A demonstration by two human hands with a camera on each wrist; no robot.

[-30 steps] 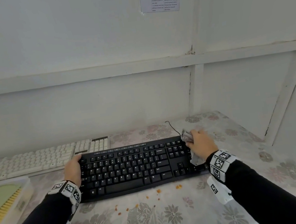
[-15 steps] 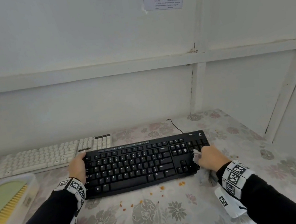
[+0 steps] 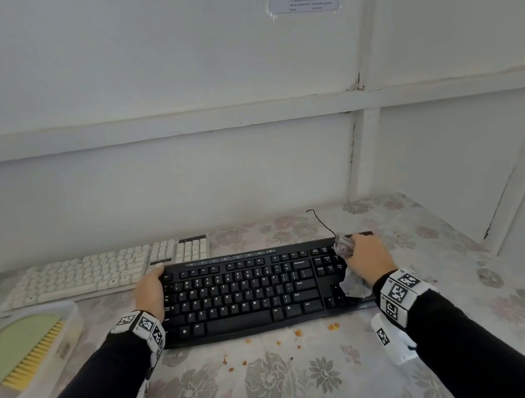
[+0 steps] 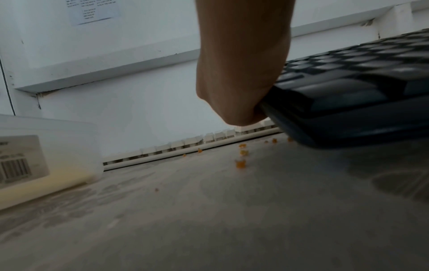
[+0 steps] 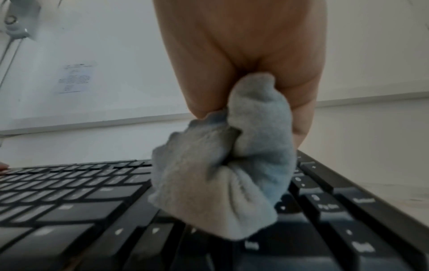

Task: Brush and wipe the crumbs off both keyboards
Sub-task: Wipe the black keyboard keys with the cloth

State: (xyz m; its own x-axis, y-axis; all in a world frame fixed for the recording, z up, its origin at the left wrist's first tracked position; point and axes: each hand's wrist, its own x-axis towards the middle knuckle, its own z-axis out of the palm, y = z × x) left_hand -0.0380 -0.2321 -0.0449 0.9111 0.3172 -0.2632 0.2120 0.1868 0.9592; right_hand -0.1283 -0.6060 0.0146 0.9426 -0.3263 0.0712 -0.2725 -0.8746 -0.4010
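A black keyboard (image 3: 243, 293) lies across the middle of the flowered table. My left hand (image 3: 151, 292) grips its left end (image 4: 325, 102), thumb on top. My right hand (image 3: 367, 258) holds a crumpled grey cloth (image 3: 344, 248) against the number pad at the keyboard's far right corner; the cloth (image 5: 230, 165) hangs bunched below my fist onto the keys. A white keyboard (image 3: 104, 273) lies behind and to the left. Orange crumbs (image 3: 297, 333) are scattered on the table in front of the black keyboard, and some crumbs (image 4: 241, 163) lie beside its left end.
A clear plastic tub (image 3: 71, 327) at the left edge holds a green brush with yellow bristles (image 3: 35, 359). The black keyboard's cable (image 3: 322, 222) runs toward the white wall. The table ends at the wall at the back and at the right.
My right hand with the cloth swept down the number pad to the near edge, then went back up to the far right corner. My left hand stayed on the keyboard's left end.
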